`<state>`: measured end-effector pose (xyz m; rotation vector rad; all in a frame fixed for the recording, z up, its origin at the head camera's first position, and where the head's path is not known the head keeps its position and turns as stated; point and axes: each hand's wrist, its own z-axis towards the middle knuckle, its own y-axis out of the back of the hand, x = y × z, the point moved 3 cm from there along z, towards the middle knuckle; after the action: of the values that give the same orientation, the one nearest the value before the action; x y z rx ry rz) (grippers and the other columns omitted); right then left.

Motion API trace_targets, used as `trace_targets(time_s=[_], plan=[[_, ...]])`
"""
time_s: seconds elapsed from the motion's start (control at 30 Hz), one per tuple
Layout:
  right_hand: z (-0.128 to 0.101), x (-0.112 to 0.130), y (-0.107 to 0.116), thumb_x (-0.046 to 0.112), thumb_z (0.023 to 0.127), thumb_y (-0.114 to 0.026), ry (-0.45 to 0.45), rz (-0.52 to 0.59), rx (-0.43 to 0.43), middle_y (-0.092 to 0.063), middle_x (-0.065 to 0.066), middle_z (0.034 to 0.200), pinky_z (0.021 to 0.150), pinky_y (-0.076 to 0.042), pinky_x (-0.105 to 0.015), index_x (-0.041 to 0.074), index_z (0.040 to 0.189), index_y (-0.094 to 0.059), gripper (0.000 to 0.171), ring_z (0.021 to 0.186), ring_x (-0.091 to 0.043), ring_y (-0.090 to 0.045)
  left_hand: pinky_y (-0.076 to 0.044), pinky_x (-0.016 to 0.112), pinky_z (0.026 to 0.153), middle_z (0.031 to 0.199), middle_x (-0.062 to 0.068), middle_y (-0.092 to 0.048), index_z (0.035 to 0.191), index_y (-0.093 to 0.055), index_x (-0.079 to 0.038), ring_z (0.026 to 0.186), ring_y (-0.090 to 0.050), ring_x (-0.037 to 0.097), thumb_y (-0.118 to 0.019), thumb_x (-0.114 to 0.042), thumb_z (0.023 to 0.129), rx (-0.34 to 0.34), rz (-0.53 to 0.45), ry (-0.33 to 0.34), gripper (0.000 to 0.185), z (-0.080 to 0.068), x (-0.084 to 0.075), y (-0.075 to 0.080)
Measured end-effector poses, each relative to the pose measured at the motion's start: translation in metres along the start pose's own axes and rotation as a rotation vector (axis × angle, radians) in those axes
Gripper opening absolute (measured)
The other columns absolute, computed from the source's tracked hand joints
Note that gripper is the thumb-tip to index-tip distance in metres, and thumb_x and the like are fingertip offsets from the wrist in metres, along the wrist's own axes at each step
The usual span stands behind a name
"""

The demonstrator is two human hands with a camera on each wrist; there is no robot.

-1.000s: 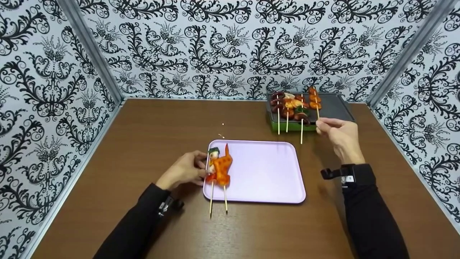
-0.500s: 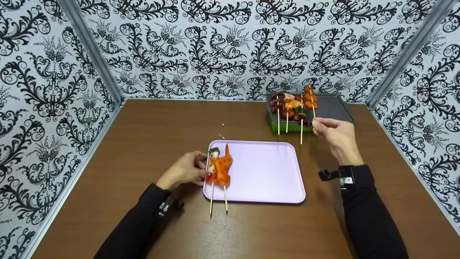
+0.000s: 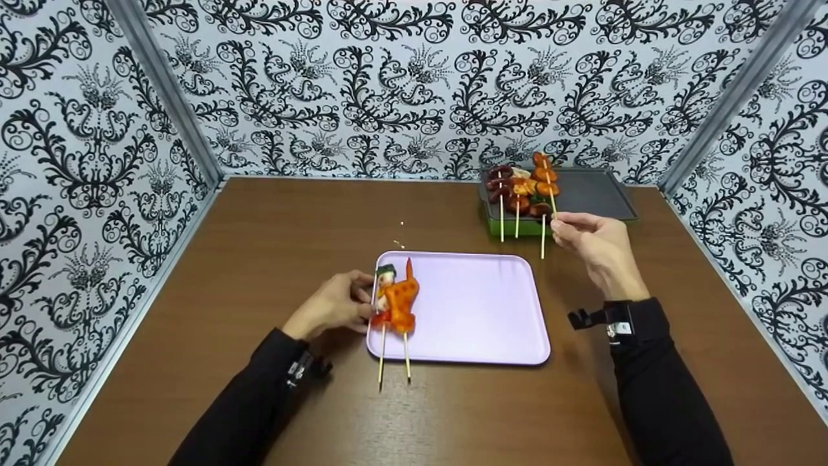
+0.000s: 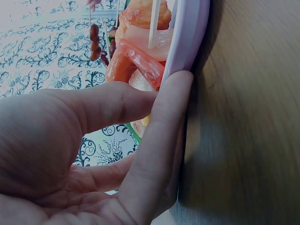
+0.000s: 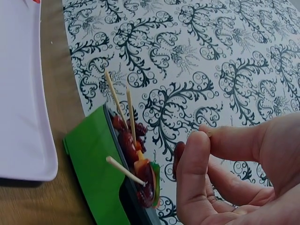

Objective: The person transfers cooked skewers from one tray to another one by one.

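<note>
My right hand (image 3: 601, 249) pinches the stick end of a skewer with round orange-brown pieces (image 3: 546, 181), held up over the grill plate. In the right wrist view, thumb and forefinger meet on the stick, and most of the skewer is hidden behind the fingers. My left hand (image 3: 331, 303) grips the left rim of a lilac tray (image 3: 479, 310), thumb and forefinger on its edge in the left wrist view. Along the tray's left side lie two skewers: a flat orange one (image 3: 402, 304) and a mixed one with a green top (image 3: 385, 278), sticks overhanging the front.
A grill with a dark plate (image 3: 595, 194) and green base (image 5: 93, 173) stands at the back right. Several skewers (image 3: 501, 188) lie on its left half, sticks pointing forward. Small crumbs (image 3: 398, 244) dot the brown table (image 3: 291, 233) behind the tray. Patterned walls (image 3: 388, 97) surround it.
My right hand has moved left with the orange-brown skewer, from the grill's bare middle to over the skewers on its left half. My left hand stays on the tray rim.
</note>
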<state>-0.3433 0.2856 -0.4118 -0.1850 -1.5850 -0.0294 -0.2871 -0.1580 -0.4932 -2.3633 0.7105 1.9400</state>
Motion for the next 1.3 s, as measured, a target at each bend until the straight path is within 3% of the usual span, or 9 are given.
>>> trace_targets(time_s=[0.37, 0.9, 1.1, 1.3], plan=[[-0.01, 0.001, -0.015, 0.005, 0.09, -0.082, 0.026, -0.067, 0.074, -0.078, -0.008, 0.099, 0.074, -0.065, -0.022, -0.014, 0.128, -0.065, 0.046, 0.078, -0.013, -0.072, -0.069, 0.044, 0.064, 0.103, 0.02, -0.061, 0.145, -0.051, 0.002, 0.072, -0.071, 0.029, -0.075, 0.008, 0.088, 0.009, -0.012, 0.001, 0.062, 0.0, -0.001, 0.0], [-0.025, 0.002, -0.037, 0.01, 0.093, -0.081, 0.047, -0.255, 0.146, -0.077, -0.012, 0.101, 0.077, -0.065, -0.027, -0.008, 0.126, -0.069, 0.039, 0.08, -0.016, -0.071, -0.069, 0.044, 0.065, 0.106, 0.022, -0.061, 0.146, -0.052, 0.001, 0.073, -0.071, 0.03, -0.074, 0.009, 0.088, 0.0, -0.011, 0.005, 0.063, 0.0, -0.001, 0.001], [-0.033, 0.0, -0.045, 0.01, 0.092, -0.081, 0.03, -0.25, 0.188, -0.076, -0.012, 0.104, 0.082, -0.066, -0.03, -0.008, 0.128, -0.067, 0.043, 0.086, -0.018, -0.073, -0.069, 0.044, 0.065, 0.106, 0.022, -0.061, 0.146, -0.051, 0.001, 0.073, -0.071, 0.031, -0.073, 0.01, 0.088, -0.003, -0.008, 0.006, 0.062, -0.001, -0.002, 0.001], [-0.04, -0.002, -0.053, 0.005, 0.092, -0.081, 0.037, -0.234, 0.216, -0.075, -0.015, 0.101, 0.077, -0.067, -0.03, -0.01, 0.125, -0.068, 0.039, 0.082, -0.018, -0.072, -0.069, 0.044, 0.063, 0.103, 0.02, -0.059, 0.143, -0.052, 0.002, 0.069, -0.07, 0.028, -0.073, 0.009, 0.088, 0.001, -0.004, -0.002, 0.059, -0.001, 0.0, 0.001]])
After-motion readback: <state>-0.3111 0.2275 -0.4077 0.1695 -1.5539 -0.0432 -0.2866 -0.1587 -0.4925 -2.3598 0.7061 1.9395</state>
